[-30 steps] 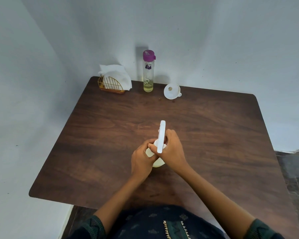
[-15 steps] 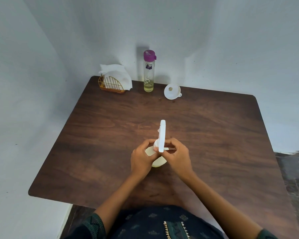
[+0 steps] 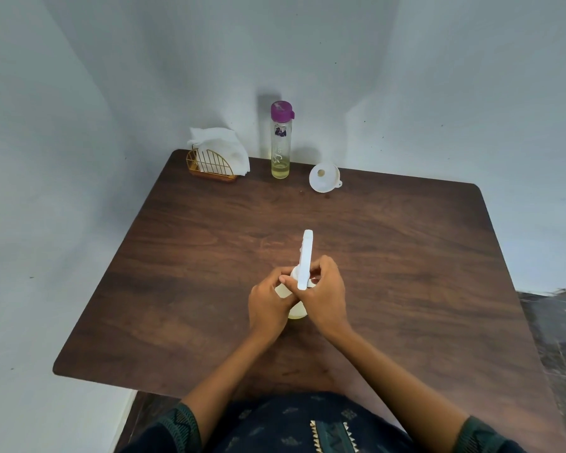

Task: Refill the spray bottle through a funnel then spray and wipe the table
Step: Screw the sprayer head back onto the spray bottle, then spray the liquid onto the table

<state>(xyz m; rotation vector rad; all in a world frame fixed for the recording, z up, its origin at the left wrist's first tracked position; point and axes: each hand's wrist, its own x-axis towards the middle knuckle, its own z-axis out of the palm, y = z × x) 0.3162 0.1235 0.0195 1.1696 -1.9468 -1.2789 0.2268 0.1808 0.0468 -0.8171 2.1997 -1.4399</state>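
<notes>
A white spray bottle (image 3: 305,259) stands upright on the dark wooden table (image 3: 406,256), near its middle. My left hand (image 3: 268,302) grips the bottle's body from the left. My right hand (image 3: 324,294) curls round the neck, just below the white spray head. Most of the bottle's body is hidden behind my hands; a pale yellowish base shows between them. A white funnel (image 3: 324,181) lies at the far edge. A clear bottle with a purple cap (image 3: 281,140), holding a little yellowish liquid, stands left of the funnel.
A gold wire holder with white tissues (image 3: 218,156) sits at the table's far left corner. Grey walls close in behind and to the left. Dark floor shows past the table's right edge.
My right hand has shifted its hold round the neck of the spray bottle, fingers moving as if twisting. The spray head stays pointing away. My left hand keeps its hold.
</notes>
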